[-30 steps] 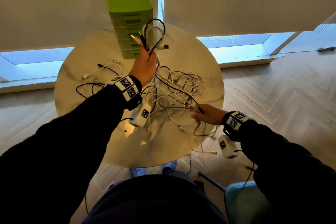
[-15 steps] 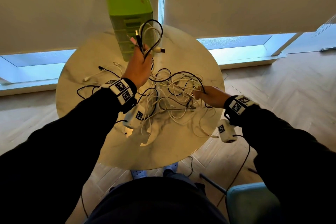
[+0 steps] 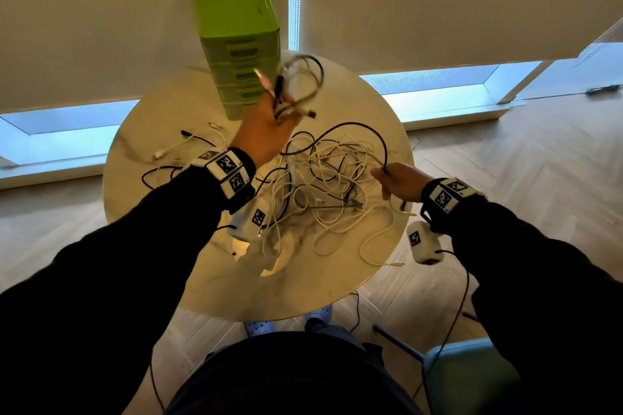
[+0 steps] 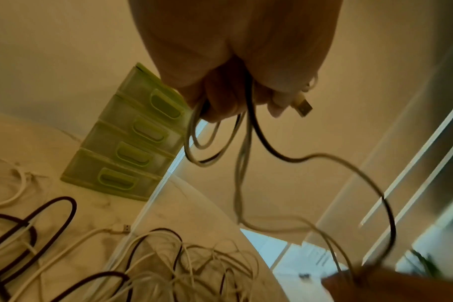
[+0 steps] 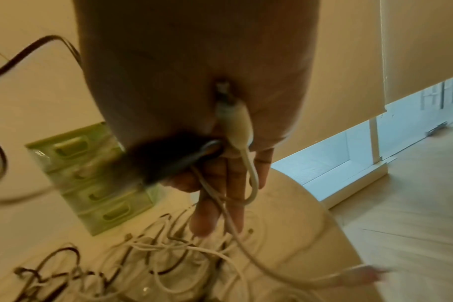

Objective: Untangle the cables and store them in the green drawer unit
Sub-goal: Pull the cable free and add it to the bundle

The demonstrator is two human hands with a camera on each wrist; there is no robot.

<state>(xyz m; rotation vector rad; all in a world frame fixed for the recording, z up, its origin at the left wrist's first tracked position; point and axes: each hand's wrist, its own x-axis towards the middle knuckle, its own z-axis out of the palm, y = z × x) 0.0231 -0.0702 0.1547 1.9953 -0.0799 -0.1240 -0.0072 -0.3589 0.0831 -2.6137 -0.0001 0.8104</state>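
The green drawer unit stands at the back of the round table, all drawers closed. My left hand is raised in front of it and grips a looped bundle of black and white cables; a USB plug sticks out past its fingers. A black cable arcs from that hand to my right hand, which pinches it together with a white cable above the table's right side. The main tangle lies between my hands.
Loose black and white cables lie on the table's left part. A teal chair stands at my lower right. Behind the table are a blind-covered window and a low sill.
My right hand has moved away from the table's near right edge and lifted, drawing the black cable up into an arc. My left hand stays raised with its bundle.
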